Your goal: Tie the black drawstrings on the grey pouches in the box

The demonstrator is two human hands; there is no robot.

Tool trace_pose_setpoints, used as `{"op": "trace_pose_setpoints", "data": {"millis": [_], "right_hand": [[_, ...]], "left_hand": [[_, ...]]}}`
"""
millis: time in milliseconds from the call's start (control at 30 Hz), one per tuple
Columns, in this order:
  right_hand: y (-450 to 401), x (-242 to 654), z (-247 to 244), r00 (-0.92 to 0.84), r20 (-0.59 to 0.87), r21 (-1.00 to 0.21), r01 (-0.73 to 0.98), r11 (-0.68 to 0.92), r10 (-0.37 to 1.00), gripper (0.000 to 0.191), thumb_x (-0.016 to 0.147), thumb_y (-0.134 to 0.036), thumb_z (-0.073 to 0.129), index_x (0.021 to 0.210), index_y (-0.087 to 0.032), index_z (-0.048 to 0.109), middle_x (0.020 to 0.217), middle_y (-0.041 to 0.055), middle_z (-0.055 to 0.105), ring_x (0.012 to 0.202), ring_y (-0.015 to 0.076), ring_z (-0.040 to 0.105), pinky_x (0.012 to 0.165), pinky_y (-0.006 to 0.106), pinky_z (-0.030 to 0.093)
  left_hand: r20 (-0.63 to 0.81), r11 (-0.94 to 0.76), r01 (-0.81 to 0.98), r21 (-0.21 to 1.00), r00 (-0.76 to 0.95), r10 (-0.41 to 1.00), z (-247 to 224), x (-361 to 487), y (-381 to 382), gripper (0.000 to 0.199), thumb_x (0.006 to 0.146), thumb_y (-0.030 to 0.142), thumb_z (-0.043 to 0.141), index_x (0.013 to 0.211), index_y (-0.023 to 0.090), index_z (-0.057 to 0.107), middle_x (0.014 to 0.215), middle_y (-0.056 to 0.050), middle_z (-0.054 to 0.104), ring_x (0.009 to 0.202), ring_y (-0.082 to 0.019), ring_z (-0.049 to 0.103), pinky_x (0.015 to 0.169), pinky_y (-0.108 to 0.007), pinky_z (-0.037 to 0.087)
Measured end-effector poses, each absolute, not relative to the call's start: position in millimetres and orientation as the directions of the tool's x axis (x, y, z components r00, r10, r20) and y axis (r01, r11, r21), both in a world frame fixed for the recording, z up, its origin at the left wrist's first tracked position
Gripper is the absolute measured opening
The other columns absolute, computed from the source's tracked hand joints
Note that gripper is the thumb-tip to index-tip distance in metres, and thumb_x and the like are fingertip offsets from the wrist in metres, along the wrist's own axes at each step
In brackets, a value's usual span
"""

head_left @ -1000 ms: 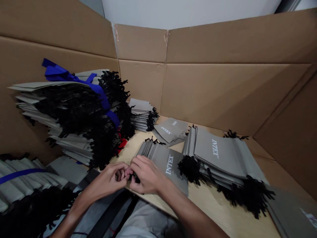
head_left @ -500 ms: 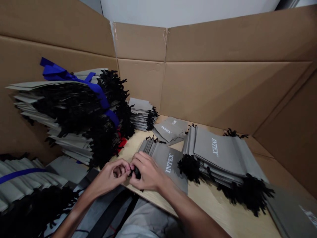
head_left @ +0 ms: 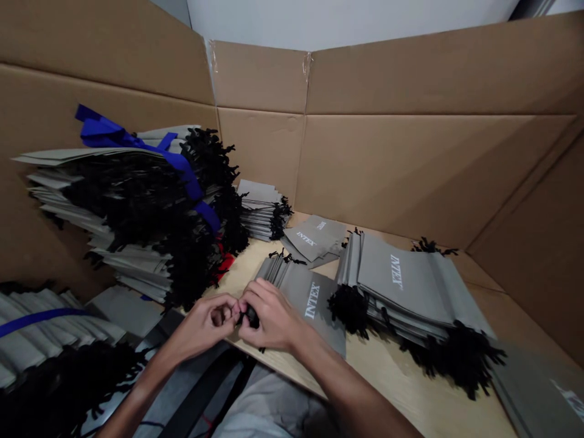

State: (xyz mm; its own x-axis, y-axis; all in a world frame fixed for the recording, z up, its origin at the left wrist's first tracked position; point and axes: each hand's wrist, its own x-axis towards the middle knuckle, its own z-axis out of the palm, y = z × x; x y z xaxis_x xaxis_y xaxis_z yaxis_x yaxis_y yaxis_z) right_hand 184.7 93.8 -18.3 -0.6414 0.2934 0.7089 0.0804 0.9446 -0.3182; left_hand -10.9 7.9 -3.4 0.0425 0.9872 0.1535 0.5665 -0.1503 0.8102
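Note:
At the near edge of the table, my left hand pinches with its thumb and fingers close together. My right hand meets it fingertip to fingertip, its fingers curled round a black drawstring cord. The cord shows as a small dark bunch between both hands; most of it is hidden by the fingers. Right under and beyond my right hand lies a fanned pile of grey drawstring pouches printed INTEX, with black cord ends at its far edge.
A larger pouch stack with black cord tufts lies to the right. Loose pouches and a small stack sit farther back. At left rises a tall pile with blue ribbon. Cardboard walls enclose the wooden table.

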Motion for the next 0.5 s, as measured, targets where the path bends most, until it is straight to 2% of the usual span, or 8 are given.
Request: {"op": "trace_pose_setpoints", "data": {"millis": [333,500], "right_hand": [[91.8,181.9,-18.7,-0.634,0.692,-0.394,0.069,0.917,0.345,0.021,0.074,-0.014,0.065,0.089,-0.025,0.054,0.088,0.001,0.057,0.087,0.0212,0.053,0.08,0.033,0.047],[92.2,181.5,-19.8,-0.605,0.72,-0.404,0.034,0.914,0.34,0.02,0.075,-0.015,0.063,0.09,-0.024,0.054,0.089,0.0013,0.058,0.087,0.0208,0.053,0.079,0.032,0.047]], "left_hand": [[0.137,-0.128,0.545,0.828,0.025,0.99,-5.3,-5.4,11.3,0.007,0.078,0.027,0.065,0.08,0.02,0.068,0.067,0.006,0.053,0.061,-0.014,0.044,0.058,-0.022,0.036],[0.139,-0.129,0.505,0.853,0.019,0.99,-3.4,-3.9,12.6,0.008,0.078,0.028,0.062,0.078,0.021,0.065,0.07,0.005,0.053,0.064,-0.014,0.046,0.06,-0.023,0.037]]}}
